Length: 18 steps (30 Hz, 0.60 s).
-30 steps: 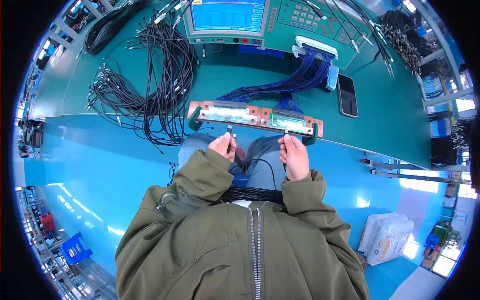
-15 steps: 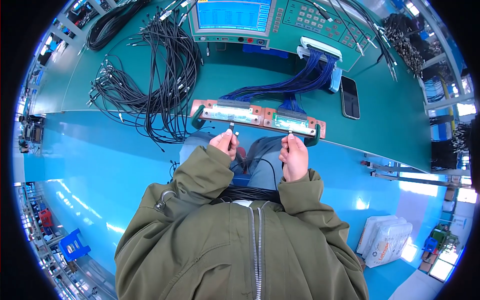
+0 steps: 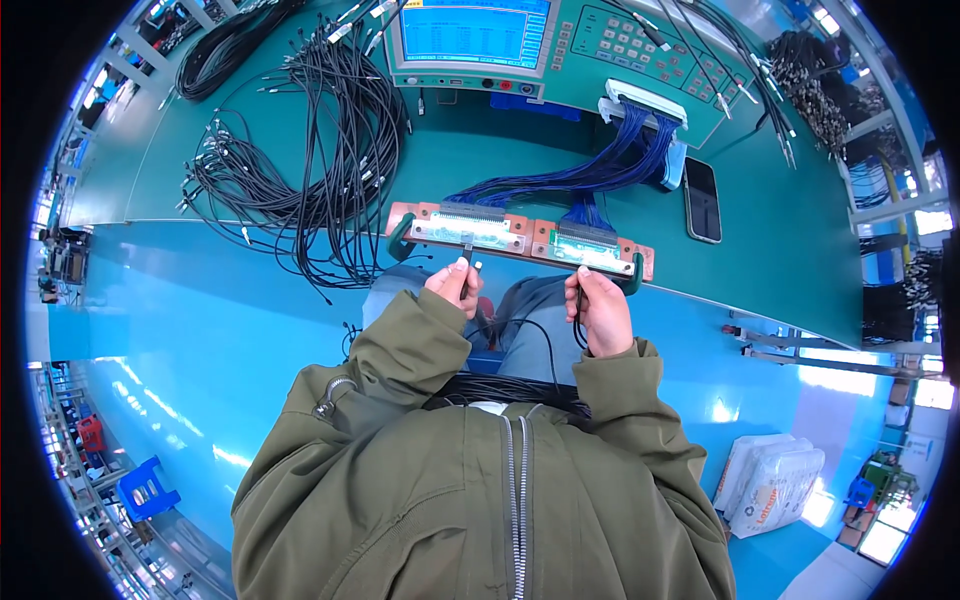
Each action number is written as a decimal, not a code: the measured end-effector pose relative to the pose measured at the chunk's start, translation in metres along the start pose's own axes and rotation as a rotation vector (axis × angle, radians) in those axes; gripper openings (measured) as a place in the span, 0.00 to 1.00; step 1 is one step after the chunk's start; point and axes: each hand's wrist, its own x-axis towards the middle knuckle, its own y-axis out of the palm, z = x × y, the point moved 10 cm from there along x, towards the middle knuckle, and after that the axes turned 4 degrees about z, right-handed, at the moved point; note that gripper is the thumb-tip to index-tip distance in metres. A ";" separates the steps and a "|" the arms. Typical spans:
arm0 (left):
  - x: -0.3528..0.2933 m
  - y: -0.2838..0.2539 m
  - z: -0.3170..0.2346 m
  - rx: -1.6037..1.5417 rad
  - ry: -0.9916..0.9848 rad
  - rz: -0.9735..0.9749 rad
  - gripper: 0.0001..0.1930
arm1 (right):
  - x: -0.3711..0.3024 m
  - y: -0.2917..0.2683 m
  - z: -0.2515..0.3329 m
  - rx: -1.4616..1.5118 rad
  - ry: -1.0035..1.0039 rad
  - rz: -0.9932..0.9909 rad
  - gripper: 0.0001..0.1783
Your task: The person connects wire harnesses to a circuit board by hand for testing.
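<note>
My left hand (image 3: pixel 455 283) is closed on a black cable end just below the left circuit board (image 3: pixel 465 230) of a copper-coloured test fixture (image 3: pixel 532 238). A second pale connector tip (image 3: pixel 478 265) pokes up beside its fingers. Under the right circuit board (image 3: pixel 585 250), my right hand (image 3: pixel 605 312) pinches another black cable (image 3: pixel 579 325), which hangs below the fingers. Whether either plug sits in its socket cannot be made out. Blue wire bundles (image 3: pixel 550 178) run from the fixture to a white connector block (image 3: pixel 645 100) on the green tester (image 3: pixel 590 55).
Black cables (image 3: pixel 345 170) lie heaped on the green table (image 3: pixel 450 140) at left, some drooping over its front edge. A phone (image 3: pixel 702 200) lies at right. More cables (image 3: pixel 500 388) rest across my lap. White plastic-wrapped packages (image 3: pixel 775 485) stand on the blue floor.
My right hand has shifted slightly right and turned, and a cable loop now shows below it. My left hand stays by the left board. The whole view has shifted a little.
</note>
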 end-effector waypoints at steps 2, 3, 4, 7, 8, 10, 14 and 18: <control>0.000 0.002 0.002 0.002 -0.017 0.032 0.16 | 0.000 0.000 0.000 -0.020 0.004 0.004 0.13; 0.001 0.000 0.003 0.003 -0.018 0.031 0.16 | 0.000 0.000 -0.001 -0.019 0.005 0.004 0.13; 0.001 0.000 0.003 -0.013 -0.010 0.039 0.16 | 0.000 0.001 -0.001 -0.021 -0.001 0.002 0.13; 0.003 -0.002 0.003 -0.059 0.013 0.066 0.16 | 0.000 0.001 0.000 -0.028 -0.017 -0.002 0.14; 0.003 -0.002 0.003 -0.060 0.012 0.065 0.16 | 0.000 0.001 0.000 -0.028 -0.016 -0.002 0.14; 0.003 0.000 0.005 -0.062 -0.003 0.089 0.16 | 0.000 0.000 0.000 -0.047 -0.009 -0.007 0.14; 0.003 0.000 0.007 -0.063 -0.004 0.109 0.16 | 0.000 -0.002 -0.001 -0.066 -0.003 -0.013 0.14; 0.004 -0.001 0.003 -0.060 0.037 0.102 0.16 | 0.001 -0.006 -0.003 -0.069 -0.010 -0.023 0.15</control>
